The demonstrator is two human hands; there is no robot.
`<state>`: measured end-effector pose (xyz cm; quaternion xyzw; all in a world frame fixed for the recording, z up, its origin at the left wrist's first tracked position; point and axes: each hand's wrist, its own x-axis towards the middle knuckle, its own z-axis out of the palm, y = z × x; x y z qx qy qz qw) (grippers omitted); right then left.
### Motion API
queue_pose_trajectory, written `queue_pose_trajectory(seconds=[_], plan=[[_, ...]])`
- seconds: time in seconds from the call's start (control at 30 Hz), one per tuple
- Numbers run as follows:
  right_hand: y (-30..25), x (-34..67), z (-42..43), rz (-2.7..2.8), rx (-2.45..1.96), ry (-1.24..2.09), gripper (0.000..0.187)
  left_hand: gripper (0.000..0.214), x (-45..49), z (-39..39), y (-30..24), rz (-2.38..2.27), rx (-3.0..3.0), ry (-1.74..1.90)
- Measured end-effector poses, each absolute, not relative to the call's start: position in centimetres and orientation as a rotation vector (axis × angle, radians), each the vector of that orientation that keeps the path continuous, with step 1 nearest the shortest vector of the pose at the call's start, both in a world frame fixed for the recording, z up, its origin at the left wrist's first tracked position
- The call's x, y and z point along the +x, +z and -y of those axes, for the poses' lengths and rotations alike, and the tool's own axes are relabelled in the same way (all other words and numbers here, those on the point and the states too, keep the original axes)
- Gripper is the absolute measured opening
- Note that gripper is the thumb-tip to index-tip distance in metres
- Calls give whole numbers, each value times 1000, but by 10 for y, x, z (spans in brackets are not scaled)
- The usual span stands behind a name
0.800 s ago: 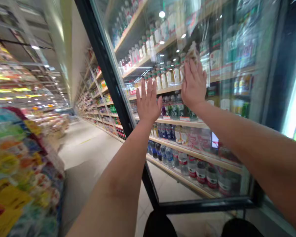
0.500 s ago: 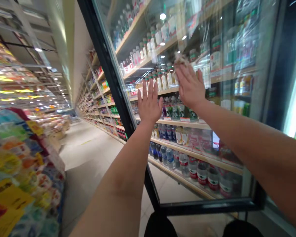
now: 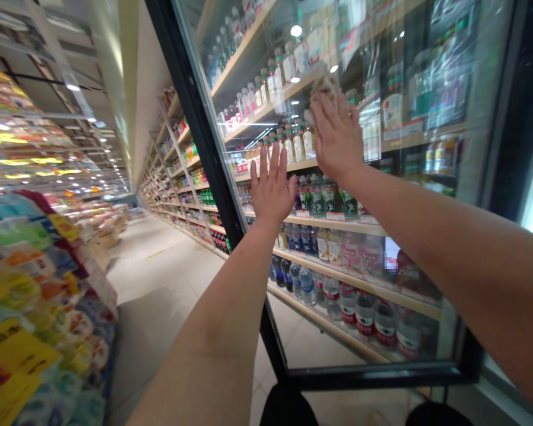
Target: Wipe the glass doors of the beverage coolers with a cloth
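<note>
I am looking along a shop aisle, with a tall glass door point(image 3: 430, 195) filling the right half of the frame and its black frame point(image 3: 199, 124) slanting from top centre down to the bottom middle. My left hand point(image 3: 273, 190) is at the centre of the frame, palm flat on the glass. Its grip is wide, fingers straight and slightly spread, holding nothing. My right hand point(image 3: 336, 141) is just above and to the right of it, close by but not touching it. Its grip is taken up with a crumpled cloth point(image 3: 324, 83), a pale wad pinned to the glass under the fingertips, with its upper edge showing above them near top centre. The fingers lie almost straight over the cloth rather than curling round it. Both forearms run up from the bottom edge toward the door. Behind the glass, wooden shelves carry rows of bottles point(image 3: 320, 200) at hand height, and more bottles with red labels point(image 3: 365, 319) on a lower shelf at lower right. Reflections on the glass blur the upper shelves. To the left of the door frame, open shelving point(image 3: 177, 177) recedes down the aisle over a pale floor point(image 3: 160, 278). A blurred display of bright packets point(image 3: 35, 307) fills the lower left corner.
</note>
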<state>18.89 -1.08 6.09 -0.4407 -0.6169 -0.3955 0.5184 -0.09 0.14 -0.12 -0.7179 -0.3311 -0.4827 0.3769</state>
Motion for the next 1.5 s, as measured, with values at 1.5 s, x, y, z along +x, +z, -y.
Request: queue_pose_trajectory(seconds=[1.5], plan=[[-1,292,22,1559,-1166,-1083,67,60,66,8,41,577,-2332,-958]])
